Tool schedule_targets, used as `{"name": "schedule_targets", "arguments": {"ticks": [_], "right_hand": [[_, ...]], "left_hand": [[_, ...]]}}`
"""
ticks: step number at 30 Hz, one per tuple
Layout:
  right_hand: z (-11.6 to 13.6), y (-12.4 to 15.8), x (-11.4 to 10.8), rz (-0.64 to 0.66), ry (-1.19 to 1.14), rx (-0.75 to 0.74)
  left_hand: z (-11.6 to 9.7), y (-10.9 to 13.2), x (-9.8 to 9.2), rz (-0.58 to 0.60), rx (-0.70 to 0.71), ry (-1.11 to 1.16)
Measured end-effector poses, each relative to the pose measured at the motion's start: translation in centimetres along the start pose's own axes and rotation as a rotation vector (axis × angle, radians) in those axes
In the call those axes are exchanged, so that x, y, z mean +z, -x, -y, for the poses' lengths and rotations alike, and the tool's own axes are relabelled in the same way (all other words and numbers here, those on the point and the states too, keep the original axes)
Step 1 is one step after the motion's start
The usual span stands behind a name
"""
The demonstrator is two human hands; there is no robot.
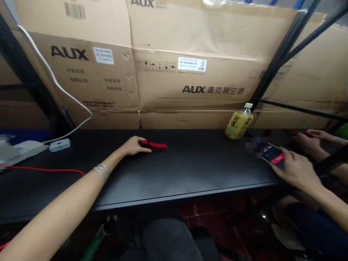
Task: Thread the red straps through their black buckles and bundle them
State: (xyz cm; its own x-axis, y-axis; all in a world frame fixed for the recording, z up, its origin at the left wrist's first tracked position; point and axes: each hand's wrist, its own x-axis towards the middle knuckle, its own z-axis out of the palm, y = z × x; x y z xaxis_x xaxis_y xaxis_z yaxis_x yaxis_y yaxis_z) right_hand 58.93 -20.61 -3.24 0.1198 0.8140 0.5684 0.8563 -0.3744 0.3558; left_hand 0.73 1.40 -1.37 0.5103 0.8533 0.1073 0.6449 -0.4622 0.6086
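Note:
My left hand (135,145), with bracelets at the wrist, is closed on one end of a small red strap-like item (157,146) lying on the black table (174,174). A dark patch shows on that item close to my fingers; its exact kind is unclear. Over at the right, my right hand (296,168) grips a smartphone (273,156) near the table's front edge. The phone's lit screen faces up and shows a red area. Beyond the phone stands a yellow-labelled drink bottle (239,123), upright and slightly tilted in view.
Large cardboard boxes (163,83) wall off the table's back. Black metal posts (282,58) rise at both sides. A white power adapter (60,145), a white cable (65,88) and a red cable (49,169) lie left. Another person's hands (310,143) hold something red at far right.

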Motion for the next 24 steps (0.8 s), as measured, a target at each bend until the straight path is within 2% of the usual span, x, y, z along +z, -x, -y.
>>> {"name": "schedule_targets", "arguments": {"ticks": [9,17,24], "right_hand": [[-0.1,-0.03,0.39,-0.06,0.029,-0.025],[-0.01,0.32,0.78,-0.026,-0.003,0.052],[0.45,0.23,0.2,-0.021,-0.062,0.042]], "left_hand": [[-0.11,0.0,-0.06,0.014,0.012,-0.014],[-0.23,0.0,-0.04,0.025,0.008,-0.01],[-0.39,0.01,-0.11,0.023,-0.002,-0.025]]}}
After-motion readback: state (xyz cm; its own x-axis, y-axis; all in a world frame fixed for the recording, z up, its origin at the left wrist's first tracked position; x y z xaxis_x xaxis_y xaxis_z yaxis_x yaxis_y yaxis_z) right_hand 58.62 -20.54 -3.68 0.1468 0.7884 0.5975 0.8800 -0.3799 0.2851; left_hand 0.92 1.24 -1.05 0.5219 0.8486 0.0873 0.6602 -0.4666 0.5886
